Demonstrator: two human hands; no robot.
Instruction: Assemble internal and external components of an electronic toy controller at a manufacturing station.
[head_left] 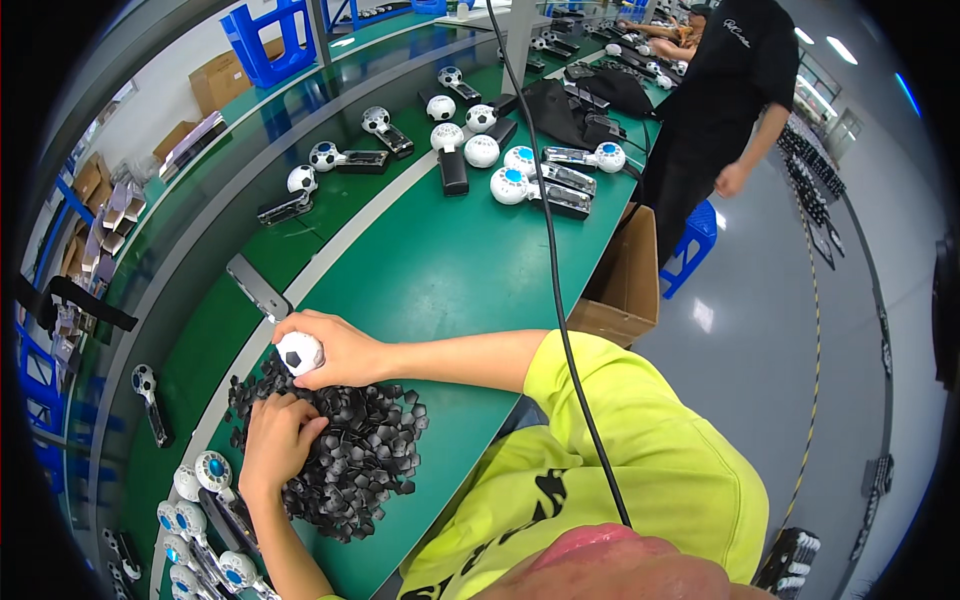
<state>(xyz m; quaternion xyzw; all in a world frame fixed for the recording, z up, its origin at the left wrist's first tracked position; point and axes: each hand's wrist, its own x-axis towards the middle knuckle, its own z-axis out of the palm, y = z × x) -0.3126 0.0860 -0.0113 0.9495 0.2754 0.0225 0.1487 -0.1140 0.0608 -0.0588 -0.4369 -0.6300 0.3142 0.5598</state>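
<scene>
My right hand (345, 348) is closed around the white ball head of a soccer-ball-headed handheld device (299, 352). One black pentagon shows on the ball, and the device's grey handle (258, 288) sticks out past my fingers toward the far left. Just below, my left hand (278, 440) rests on the left part of a heap of small black pentagon pieces (365, 455). Its fingers are curled with the tips bent down toward the heap; anything pinched in them is hidden.
Several similar devices (482, 152) lie farther up the green table (400, 270); more (205, 520) are grouped at lower left. A black cable (553, 250) hangs across the view. At right are a cardboard box (630, 275), a blue stool (692, 245) and a standing person in black (725, 100).
</scene>
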